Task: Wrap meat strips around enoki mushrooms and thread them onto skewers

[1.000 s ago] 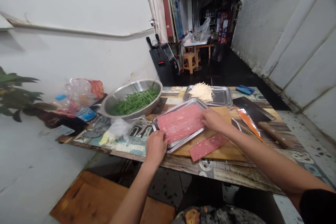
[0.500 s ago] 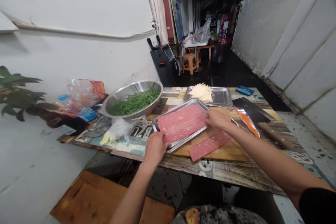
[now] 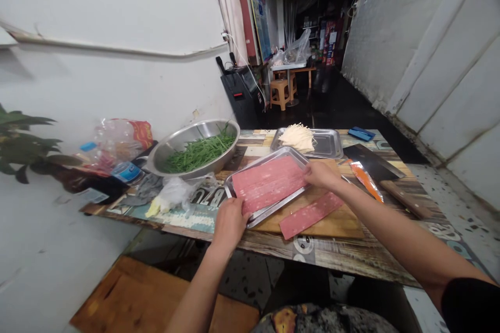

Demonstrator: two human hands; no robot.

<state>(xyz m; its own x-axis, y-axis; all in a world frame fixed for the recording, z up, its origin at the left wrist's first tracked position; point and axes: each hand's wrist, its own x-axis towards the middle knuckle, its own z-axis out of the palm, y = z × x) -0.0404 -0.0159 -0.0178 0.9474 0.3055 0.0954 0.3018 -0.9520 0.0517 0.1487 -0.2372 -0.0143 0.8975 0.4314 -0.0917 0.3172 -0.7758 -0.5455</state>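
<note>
The meat (image 3: 269, 182) lies in the tray (image 3: 273, 209), long axis running near-left to far-right. Right hand (image 3: 321, 174): fingers together, pinching the meat's right edge. Left hand (image 3: 229, 221): fingers bent at the near-left corner; grip cannot be determined. The tray hides part of the board (image 3: 346, 225).

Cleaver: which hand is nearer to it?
Right. The right hand is at the pink slices, on the side toward the cleaver; the left hand is farther away, at their left corner.
</note>
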